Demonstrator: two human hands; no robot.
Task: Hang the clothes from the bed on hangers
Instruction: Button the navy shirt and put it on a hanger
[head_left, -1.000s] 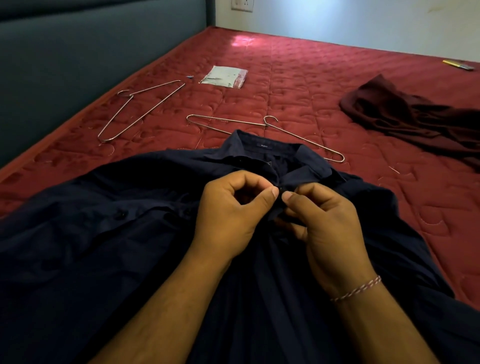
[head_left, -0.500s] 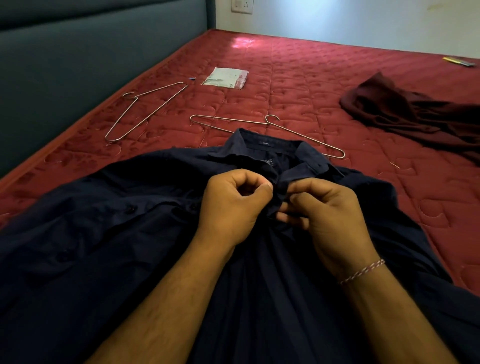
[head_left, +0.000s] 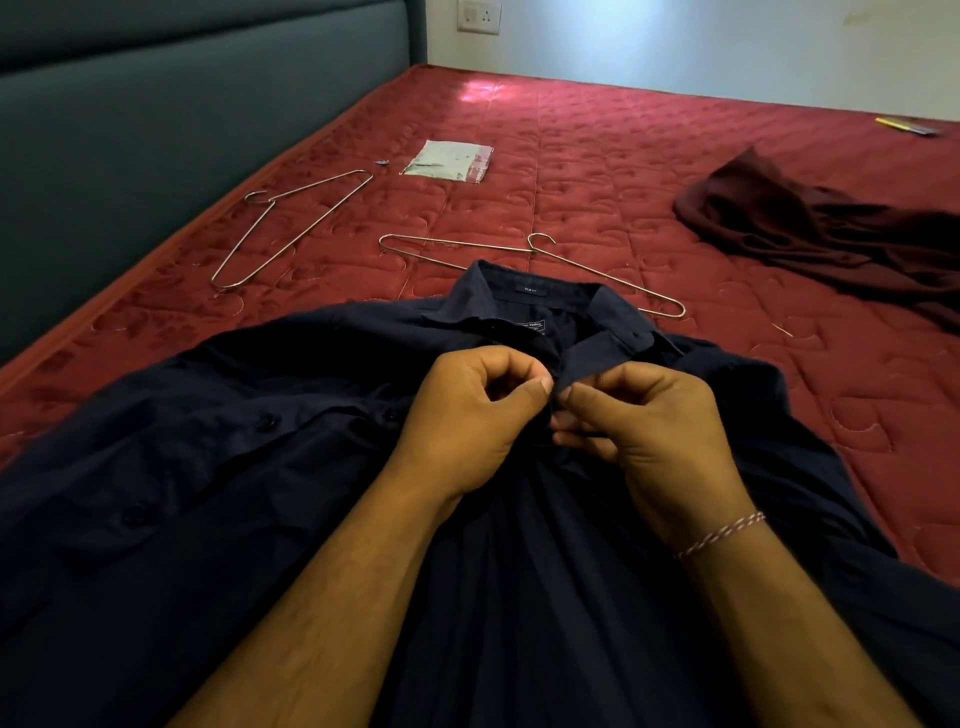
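Note:
A dark navy shirt (head_left: 218, 467) lies spread across the near part of the red bed (head_left: 597, 171), collar pointing away from me. My left hand (head_left: 467, 421) and my right hand (head_left: 649, 431) meet just below the collar, each pinching an edge of the shirt's front placket between thumb and fingers. A wire hanger (head_left: 597, 270) lies just beyond the collar, partly under it. A second wire hanger (head_left: 291, 228) lies further left near the headboard. A crumpled maroon garment (head_left: 821, 234) sits at the right.
A dark padded headboard (head_left: 156, 130) runs along the left side. A small plastic packet (head_left: 449, 161) lies beyond the hangers. A yellow pen-like item (head_left: 906, 126) rests at the far right by the white wall.
Both hands have stayed at the placket, with only small finger shifts. The collar has opened slightly, so the inner label shows more.

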